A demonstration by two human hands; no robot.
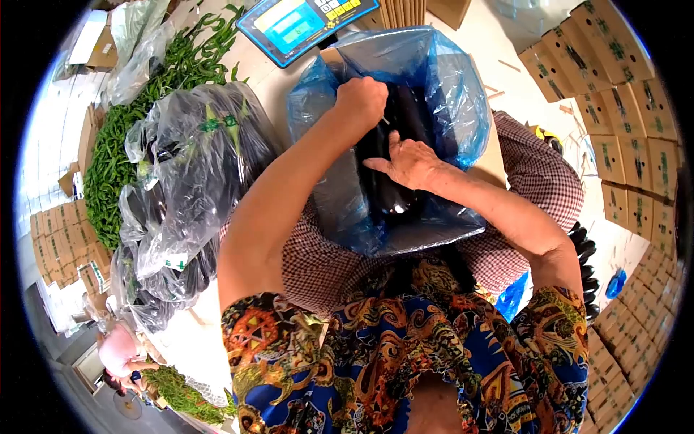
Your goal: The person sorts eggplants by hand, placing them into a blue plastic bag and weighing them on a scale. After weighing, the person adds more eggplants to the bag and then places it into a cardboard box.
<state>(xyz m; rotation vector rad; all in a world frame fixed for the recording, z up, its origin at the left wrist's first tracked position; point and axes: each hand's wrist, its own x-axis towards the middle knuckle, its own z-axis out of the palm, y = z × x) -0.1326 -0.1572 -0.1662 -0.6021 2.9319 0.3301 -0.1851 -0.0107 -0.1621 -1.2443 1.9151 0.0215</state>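
Dark, glossy eggplants (394,192) lie inside a box lined with a blue plastic bag (457,83), which sits in front of my body between my legs. My left hand (361,101) is closed in a fist over the upper left part of the box, above the eggplants. Whatever its fingers hold is hidden. Lower down, my right hand (412,165) is open, thumb and index finger spread apart, over the eggplants and seemingly touching them.
A digital scale (293,29) stands beyond the box. To the left are bagged eggplants (191,159) and a heap of green peppers (108,173). Stacked cartons (622,108) line the right, near loose eggplants (584,253). A person in pink (119,351) bends at lower left.
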